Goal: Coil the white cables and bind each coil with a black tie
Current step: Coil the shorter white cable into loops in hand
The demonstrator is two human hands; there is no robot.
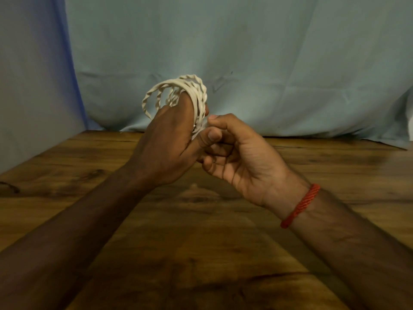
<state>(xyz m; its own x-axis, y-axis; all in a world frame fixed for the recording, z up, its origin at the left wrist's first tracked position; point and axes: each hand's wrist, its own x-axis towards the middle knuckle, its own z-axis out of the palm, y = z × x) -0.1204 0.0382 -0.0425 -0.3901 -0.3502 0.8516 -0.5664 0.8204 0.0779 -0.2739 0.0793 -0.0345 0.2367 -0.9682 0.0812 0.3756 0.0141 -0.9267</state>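
- The white cable (199, 104) is a thin cord with a twisted, rope-like surface, matt and off-white.
- It is wound into several loose round loops. The loops fan apart on the left side and gather into a tight bundle on the right.
- The coil is held in the air above the far edge of the bench (201, 253), about midway along that edge, and does not touch the wood.
- The left hand (165, 148) has its back to the camera, and its fingers go up through the coil, so the loops pass round them. Its thumb lies across the gathered strands at the bottom of the bundle. How far the fingers are curled cannot be told, as they are hidden behind the hand.
- The right hand (241, 157) has its palm turned to the left. Its thumb and forefinger pinch the cable at the bundle, just beside the left thumb, and the other fingers are curled in.
- A red braided thread bracelet (301, 205) circles the right wrist.
- The bench is brown wood with dark grain streaks and knots and a slight sheen.
- A pale blue-green cloth (245, 52), soft and creased, hangs behind the far edge, and its folds rest on the bench.
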